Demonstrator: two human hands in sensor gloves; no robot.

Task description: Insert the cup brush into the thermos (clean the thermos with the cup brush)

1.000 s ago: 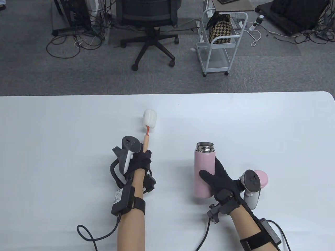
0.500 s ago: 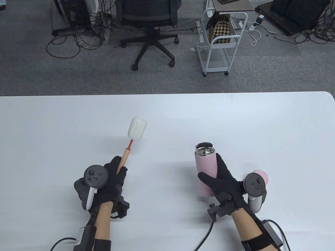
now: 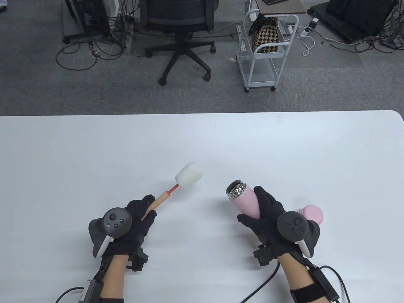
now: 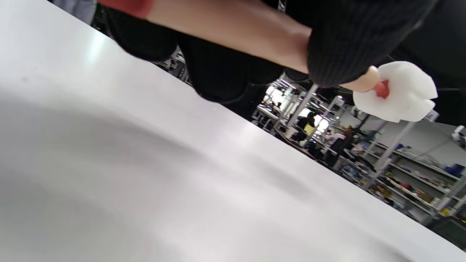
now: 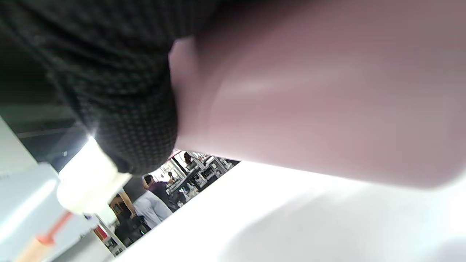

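Table view, items by size.

Table: white, broad, both hands working over its near half.

Thermos: pink body, bare steel threaded mouth, lid off. Lifted off the table and tilted, mouth toward the brush. The right hand wraps the lower body, fingers curled round it, thumb across the near side. The right wrist view shows the pink wall pressed against the glove. Judged rigid, smooth and a little slippery, likely light if empty; a full wrap around the mid-body suits it, clear of the mouth.

Left hand: closed round the lower end of the brush handle, fingers folded over it.

Brush: wooden handle, short red neck, white sponge head. Held off the table, angled up and to the right, head near the thermos mouth but apart from it. The left wrist view shows the notched sponge head past the fingers. Judged very light; handle stiff, head soft and compressible, so it should squeeze in at the mouth. Grip belongs on the wood, low down.

Lid: pink, on the table behind the right hand.
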